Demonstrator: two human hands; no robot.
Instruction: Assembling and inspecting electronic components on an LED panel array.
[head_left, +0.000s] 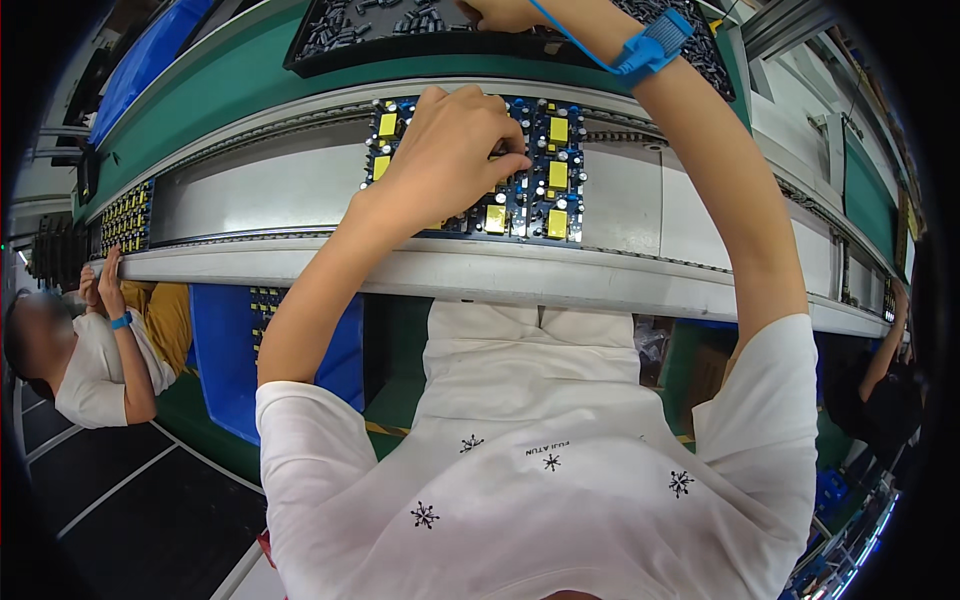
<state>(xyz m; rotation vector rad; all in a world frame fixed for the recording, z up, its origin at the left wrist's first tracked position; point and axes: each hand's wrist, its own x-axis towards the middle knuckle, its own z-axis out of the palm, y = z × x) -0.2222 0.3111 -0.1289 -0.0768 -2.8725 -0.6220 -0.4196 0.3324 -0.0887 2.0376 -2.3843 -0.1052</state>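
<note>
My left hand (455,150) rests over a dark blue circuit board panel (537,205) with yellow block-shaped parts and small cylindrical parts. Its fingers are curled, thumb and forefinger pinched near the panel's middle. Something dark shows between them, too small to name. At the top edge, my right hand (503,14) reaches into a black tray (300,62) of loose black cylindrical capacitors (418,20). Those fingers look bent together, partly cut off by the picture's edge, and what they hold is hidden. A blue wrist strap (652,48) with a cord circles my right wrist.
The panel sits on a conveyor with chain rails (270,122) and a pale metal front edge (600,270). Further left is another board panel (127,215), near a seated person (110,360). A blue bin (222,350) stands below. Another person's arm (885,340) shows far right.
</note>
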